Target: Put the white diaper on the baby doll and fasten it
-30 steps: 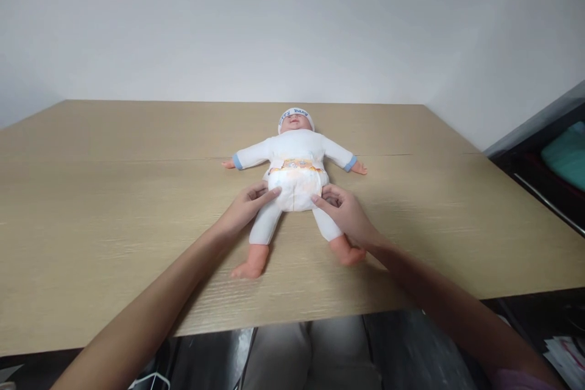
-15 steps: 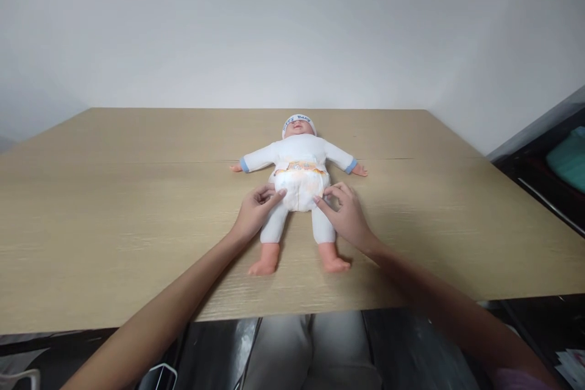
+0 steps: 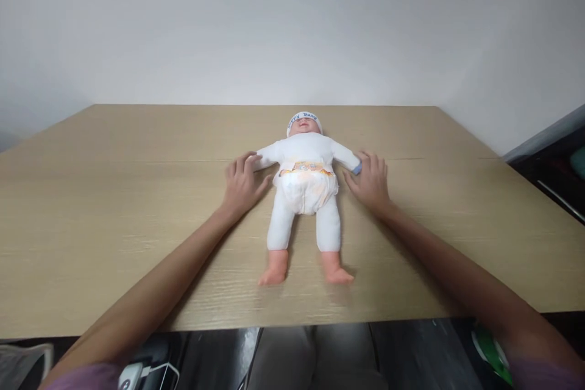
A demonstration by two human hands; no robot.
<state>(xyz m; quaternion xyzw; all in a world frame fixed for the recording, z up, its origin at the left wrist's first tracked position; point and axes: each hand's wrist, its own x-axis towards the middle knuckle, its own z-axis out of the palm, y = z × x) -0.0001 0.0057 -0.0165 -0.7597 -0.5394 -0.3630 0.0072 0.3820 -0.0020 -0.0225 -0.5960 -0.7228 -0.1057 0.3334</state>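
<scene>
A baby doll (image 3: 305, 149) lies on its back on the table, head toward the wall. It has a white body suit, a lettered headband (image 3: 305, 116) and bare feet. Around its hips sits a white diaper (image 3: 307, 192) with an orange printed waistband. My left hand (image 3: 244, 184) rests over the end of the doll's arm on the left, fingers apart, hiding its hand. On the other side, my right hand (image 3: 371, 183) lies at the blue cuff (image 3: 357, 169) with fingers spread, covering the doll's other hand. Both thumbs point inward, beside the diaper.
The wooden table (image 3: 114, 225) has a seam running across it and a pale wall (image 3: 274, 24) behind. A dark piece of furniture (image 3: 548, 164) stands at the right. Below the front edge are my legs (image 3: 315, 356), a white plug (image 3: 131, 376) with a cable and a green round object (image 3: 492, 353).
Both hands have let go of the diaper's sides and moved up and outward to the doll's hands. The doll appears slightly further right and lower as the view shifted.
</scene>
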